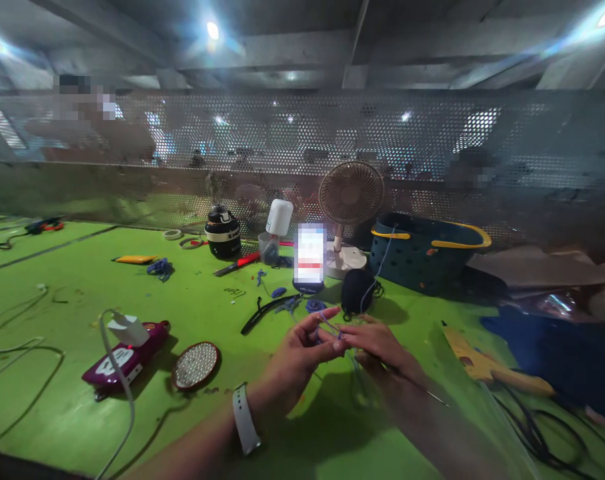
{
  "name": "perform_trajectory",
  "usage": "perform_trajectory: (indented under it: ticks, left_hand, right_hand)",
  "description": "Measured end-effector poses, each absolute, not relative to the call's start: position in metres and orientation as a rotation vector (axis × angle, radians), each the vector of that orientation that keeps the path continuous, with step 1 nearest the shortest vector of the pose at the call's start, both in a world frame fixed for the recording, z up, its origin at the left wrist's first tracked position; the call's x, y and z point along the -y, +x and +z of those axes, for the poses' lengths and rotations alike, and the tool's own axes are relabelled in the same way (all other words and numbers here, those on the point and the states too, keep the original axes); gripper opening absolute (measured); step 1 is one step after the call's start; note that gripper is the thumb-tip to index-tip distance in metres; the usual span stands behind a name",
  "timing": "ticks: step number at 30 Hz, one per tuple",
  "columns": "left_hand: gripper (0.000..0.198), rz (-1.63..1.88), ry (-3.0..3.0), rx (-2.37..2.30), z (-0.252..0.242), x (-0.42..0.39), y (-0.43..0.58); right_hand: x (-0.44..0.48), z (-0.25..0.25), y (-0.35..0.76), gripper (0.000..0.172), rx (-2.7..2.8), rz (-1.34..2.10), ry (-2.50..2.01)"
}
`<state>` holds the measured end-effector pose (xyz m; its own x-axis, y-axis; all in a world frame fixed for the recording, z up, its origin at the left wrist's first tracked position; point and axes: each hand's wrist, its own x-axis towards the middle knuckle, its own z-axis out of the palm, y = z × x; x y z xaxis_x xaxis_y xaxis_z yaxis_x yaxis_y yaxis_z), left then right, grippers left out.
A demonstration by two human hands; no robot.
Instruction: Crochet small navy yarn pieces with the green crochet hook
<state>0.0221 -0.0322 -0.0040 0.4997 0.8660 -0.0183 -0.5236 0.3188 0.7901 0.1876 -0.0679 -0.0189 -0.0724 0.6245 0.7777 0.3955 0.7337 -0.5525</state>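
Note:
Both of my hands meet over the green table, low in the middle of the view. My left hand, a pale band on its wrist, is closed on light purple yarn, a strand of it looped over the raised index finger. Close against it, my right hand grips a thin metal crochet hook, whose rear end sticks out toward the lower right. The hook's tip is hard to make out among the fingers. Behind my hands lies a dark yarn ball. A strand runs up to the dark basket.
A lit phone stands in front of a fan. At left are a purple power strip with a charger and a round studded disc. A yellow glue gun lies at right. A black bottle stands farther back.

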Motion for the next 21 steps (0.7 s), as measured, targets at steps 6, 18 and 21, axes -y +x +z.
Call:
perform_trajectory:
  ticks: [6, 18, 21]
  left_hand:
    - [0.053, 0.971, 0.809, -0.502, -0.012, 0.033, 0.023]
    - [0.059, 1.025, 0.988, -0.545, 0.002, 0.038, 0.018]
    - [0.044, 1.047, 1.015, -0.554, 0.001, 0.04, 0.016]
  right_hand:
    - [0.069, -0.015, 0.187, 0.016, 1.563, 0.384, -0.899]
    - [0.071, -0.015, 0.188, 0.018, 1.669, 0.259, -0.934]
    - [0.072, -0.013, 0.19, 0.023, 1.751, 0.192, -0.894]
